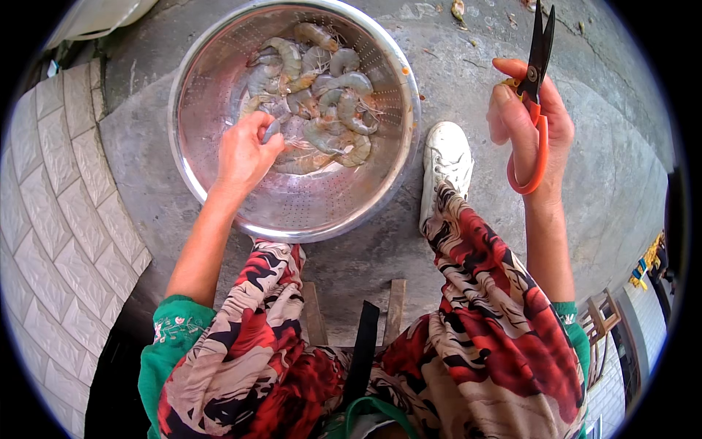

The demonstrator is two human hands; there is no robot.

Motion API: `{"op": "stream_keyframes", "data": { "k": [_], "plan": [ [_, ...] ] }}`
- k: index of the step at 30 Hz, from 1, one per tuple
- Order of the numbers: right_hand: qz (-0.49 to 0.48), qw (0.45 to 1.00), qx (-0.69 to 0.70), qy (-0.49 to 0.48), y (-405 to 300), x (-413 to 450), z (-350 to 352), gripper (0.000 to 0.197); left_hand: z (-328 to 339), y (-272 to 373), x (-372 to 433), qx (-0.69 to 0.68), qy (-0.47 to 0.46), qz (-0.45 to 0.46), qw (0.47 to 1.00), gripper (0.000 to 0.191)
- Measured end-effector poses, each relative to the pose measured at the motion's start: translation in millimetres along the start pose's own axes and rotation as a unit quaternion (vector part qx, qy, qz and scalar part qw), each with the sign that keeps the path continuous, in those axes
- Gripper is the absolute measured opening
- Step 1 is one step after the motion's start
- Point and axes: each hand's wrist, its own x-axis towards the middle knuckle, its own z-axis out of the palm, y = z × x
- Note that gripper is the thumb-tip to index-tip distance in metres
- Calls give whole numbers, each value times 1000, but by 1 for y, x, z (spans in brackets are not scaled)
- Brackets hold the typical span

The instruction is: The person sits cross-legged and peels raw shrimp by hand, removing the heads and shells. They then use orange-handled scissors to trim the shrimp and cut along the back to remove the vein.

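Note:
A round metal colander [307, 225] stands on the concrete floor in front of me, with several raw shrimp [351, 112] heaped in its middle and upper part. My left hand [252, 145] is inside the colander at the heap's lower left, pinching a shrimp [270, 131] between thumb and fingers. Out to the right of the colander, above the floor, my right hand [535, 118] holds scissors [536, 82] with orange-red handles. Their dark blades point away from me and stand slightly apart.
My white shoe [447, 151] is just right of the colander. Food scraps [458, 11] lie on the floor at the top. A pale container [98, 19] is at the upper left, above a tiled wall [66, 208]. A wooden chair [603, 318] stands at the right.

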Motion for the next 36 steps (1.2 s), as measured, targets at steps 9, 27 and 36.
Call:
{"op": "stream_keyframes", "data": {
  "k": [9,27,36],
  "plan": [
    [4,1000,0,-19,-1,-5,7,23,23,14,-1,92,-15,144,985,19],
    [38,995,-18,-94,0,-17,21,25,25,2,-1,203,45,377,903,24],
    [35,992,-19,-119,-3,-19,26,24,10,-10,9,270,-37,340,900,17]
  ]
}}
